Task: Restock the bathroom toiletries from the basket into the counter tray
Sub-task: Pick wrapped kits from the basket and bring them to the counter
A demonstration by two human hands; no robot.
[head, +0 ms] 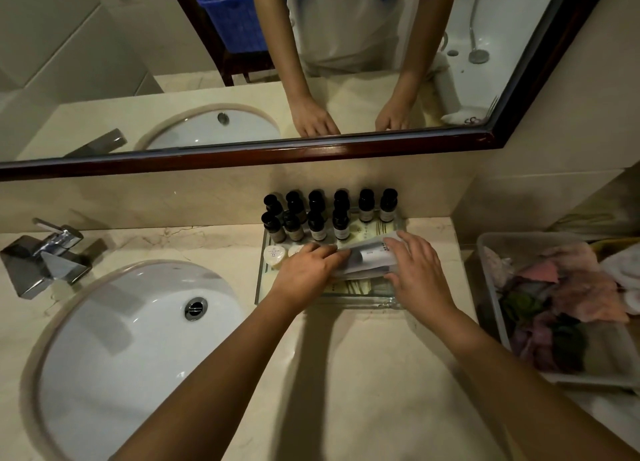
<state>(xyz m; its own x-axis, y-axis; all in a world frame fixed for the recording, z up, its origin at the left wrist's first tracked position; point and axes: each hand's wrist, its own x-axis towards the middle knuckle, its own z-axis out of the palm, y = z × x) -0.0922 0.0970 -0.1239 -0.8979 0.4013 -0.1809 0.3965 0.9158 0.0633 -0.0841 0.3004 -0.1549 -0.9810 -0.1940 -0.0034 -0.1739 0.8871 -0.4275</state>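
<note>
Mirror point(104, 62): on the wall behind the tray, dark wood frame. It reflects a blue basket point(235, 17) on a chair.
Counter point(346, 374): pale marble, carries the tray.
Sink point(121, 339): white oval bowl, left of the tray, chrome tap point(45, 252) at its far left.
Bin point(485, 252): pale plastic, right of the tray, full of crumpled cloths.
Tray point(259, 280): clear glass, against the back wall.
Left hand point(304, 270): over the tray's middle, palm down, fingers bent onto the left end of the packets point(367, 256).
Right hand point(419, 270): over the tray's right half, fingers laid across the packets' right end, thumb at their near edge.
Packets: a white sheaf held between both hands, just above the tray.
Bottles point(318, 214): dark-capped, two rows along the tray's back.
Round soaps point(273, 254): tray's left side, beside the left fingertips.
</note>
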